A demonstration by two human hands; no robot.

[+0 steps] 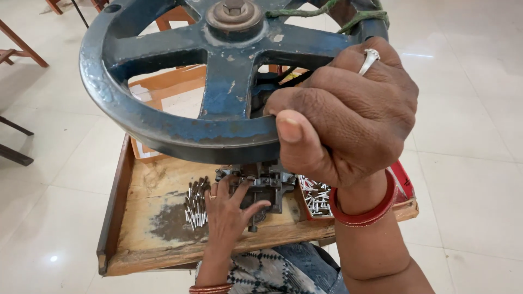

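1. We see the right hand (343, 109) clenched around the rim of a large blue-grey cast-iron handwheel (180, 120), thumb pressed on the near edge of the rim and fingers wrapped over the top. A silver ring sits on one finger and a red bangle (366, 209) circles the wrist.
2. The handwheel fills the upper part of the view. Its spokes meet at a central hub with a rusty nut (234, 13). A green cord (327, 13) is tied about the rim near the right hand.
3. Below the wheel we see the left hand (229, 215) lying flat and unclenched on the wooden tabletop (158, 239), fingers spread. Its fingertips touch the dark metal press head (261, 188) directly under the wheel; it grasps nothing that we can make out.
4. A cluster of small silvery metal pins (196, 204) lies on the tabletop just beside the left hand, on its left.
5. A red tray (404, 182) holding more pins (316, 198) sits to the right of the press head, partly hidden by the right wrist.
6. The tabletop has a raised wooden edge and stands on a pale tiled floor (468, 163).
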